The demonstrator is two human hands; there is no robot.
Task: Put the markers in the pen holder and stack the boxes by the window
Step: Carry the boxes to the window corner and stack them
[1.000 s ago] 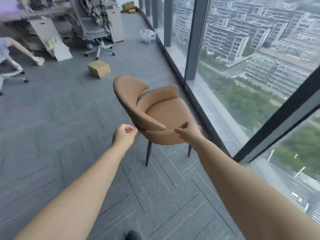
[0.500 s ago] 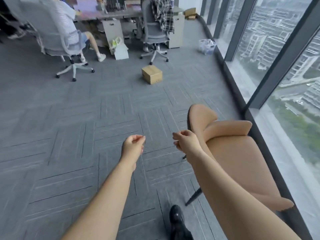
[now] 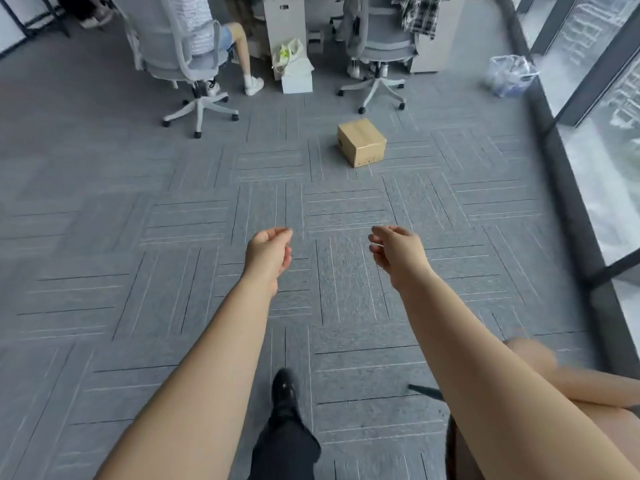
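Note:
A small brown cardboard box (image 3: 362, 142) sits on the grey carpet ahead of me, a little right of centre. My left hand (image 3: 268, 252) and my right hand (image 3: 396, 251) are held out in front at mid-frame, well short of the box, fingers loosely curled and apart, holding nothing. No markers or pen holder are in sight.
A tan chair (image 3: 568, 386) is at my lower right beside the window wall (image 3: 609, 140). Two grey office chairs (image 3: 377, 53) stand at desks beyond the box, a person seated in the left one (image 3: 180, 53). A plastic-lined bin (image 3: 509, 76) stands by the window. My black shoe (image 3: 284, 389) is forward.
My view has swung left from the tan chair toward the box, which is now nearer and centred. Both hands have come off the chair and loosened from fists to apart.

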